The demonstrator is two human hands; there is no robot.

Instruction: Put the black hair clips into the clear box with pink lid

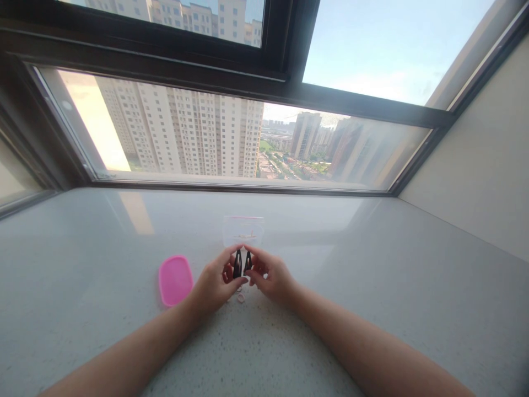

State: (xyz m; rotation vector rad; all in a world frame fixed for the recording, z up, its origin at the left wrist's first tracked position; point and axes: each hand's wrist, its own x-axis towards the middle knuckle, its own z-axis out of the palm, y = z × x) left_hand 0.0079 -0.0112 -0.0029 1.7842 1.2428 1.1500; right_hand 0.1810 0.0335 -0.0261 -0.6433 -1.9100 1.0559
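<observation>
Two black snap hair clips are held upright side by side above the sill. My left hand (216, 278) pinches the left hair clip (237, 264) between thumb and fingers. In my right hand (270, 274) is the right hair clip (248, 261), gripped the same way. The fingertips of both hands nearly meet above the clips. Below them a small pale ring-shaped item (241, 298) lies on the speckled surface, with another partly hidden by my fingers. Just behind the hands lies a clear zip bag (243, 225) with a few thin small items in or on it.
A pink shallow plastic lid or tray (176, 280) lies left of my left hand. The pale speckled sill (372, 275) runs up to a dark-framed window (239, 189). A white wall (487, 143) closes off the right side. Tall buildings stand outside.
</observation>
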